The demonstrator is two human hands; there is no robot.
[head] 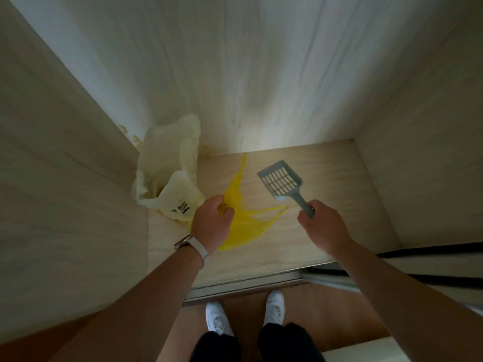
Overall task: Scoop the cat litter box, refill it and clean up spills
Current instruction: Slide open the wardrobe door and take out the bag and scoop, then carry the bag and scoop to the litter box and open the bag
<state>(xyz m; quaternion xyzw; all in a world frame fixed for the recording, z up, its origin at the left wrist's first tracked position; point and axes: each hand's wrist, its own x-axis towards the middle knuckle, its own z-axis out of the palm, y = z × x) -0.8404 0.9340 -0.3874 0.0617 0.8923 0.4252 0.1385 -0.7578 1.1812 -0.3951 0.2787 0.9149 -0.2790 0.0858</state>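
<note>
Head view: my left hand (213, 223) is pinching a yellow bag (244, 226); my right hand (322, 226) is gripping the litter scoop (283, 182), its slotted head beyond my knuckles. Gathering tools, I judge; litter box not in sight, finding it comes next.

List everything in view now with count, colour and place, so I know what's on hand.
litter scoop: one, grey, slotted, raised over the cupboard floor, handle in the right hand.
yellow bag: one, yellow, thin plastic, hanging from the left hand.
pale bag: one, cream with black print, crumpled in back left corner.
cupboard floor: one, light wood, between pale walls.
black cord: at least one, black, right edge of view.
watch: one, pale strap, left wrist.
shoes: two, white, bottom centre.
left hand: one, grips the yellow bag.
right hand: one, grips the scoop handle.
</note>
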